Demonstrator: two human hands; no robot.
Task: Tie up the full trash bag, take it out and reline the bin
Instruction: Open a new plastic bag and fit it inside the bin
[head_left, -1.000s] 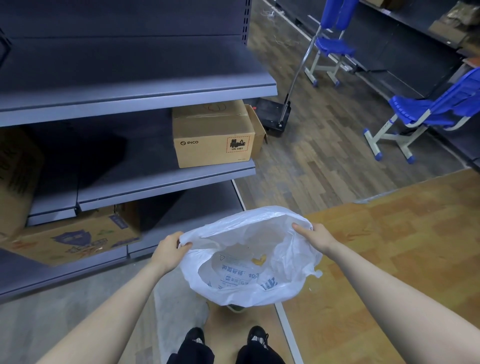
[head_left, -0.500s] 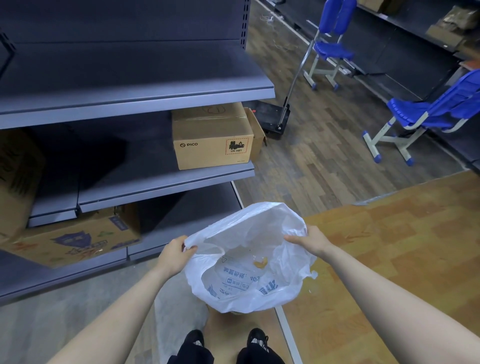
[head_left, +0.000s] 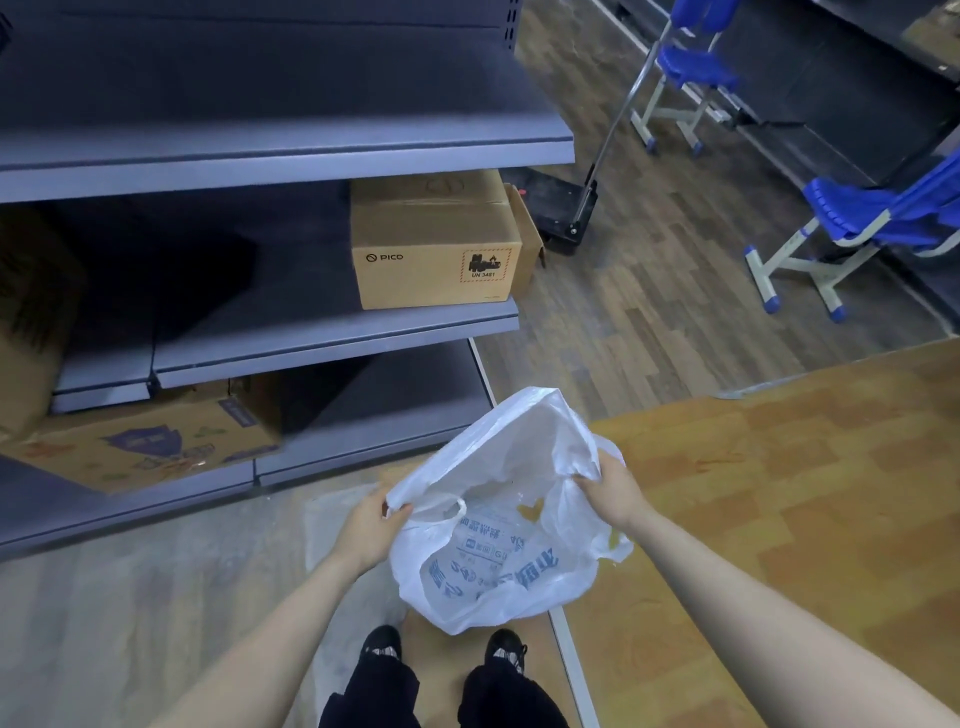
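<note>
A white plastic trash bag (head_left: 498, 566) with blue print hangs open in front of me, above my feet. My left hand (head_left: 371, 530) pinches its left rim near a loop handle. My right hand (head_left: 613, 493) grips the right rim, bunched between the fingers. The far side of the rim stands up in a peak. Inside I see printed packaging and a small yellow scrap. The bin itself is hidden under the bag or out of view.
Grey metal shelving (head_left: 291, 150) stands on the left, holding a PICO cardboard box (head_left: 434, 244) and a printed carton (head_left: 150, 441) lower down. A hand truck (head_left: 566, 218) and blue chairs (head_left: 878, 213) stand on the wooden floor beyond. My shoes (head_left: 506, 649) are below the bag.
Both hands have drawn closer together, narrowing the bag's mouth. The far rim has risen into a peak and the right hand has gathered more plastic.
</note>
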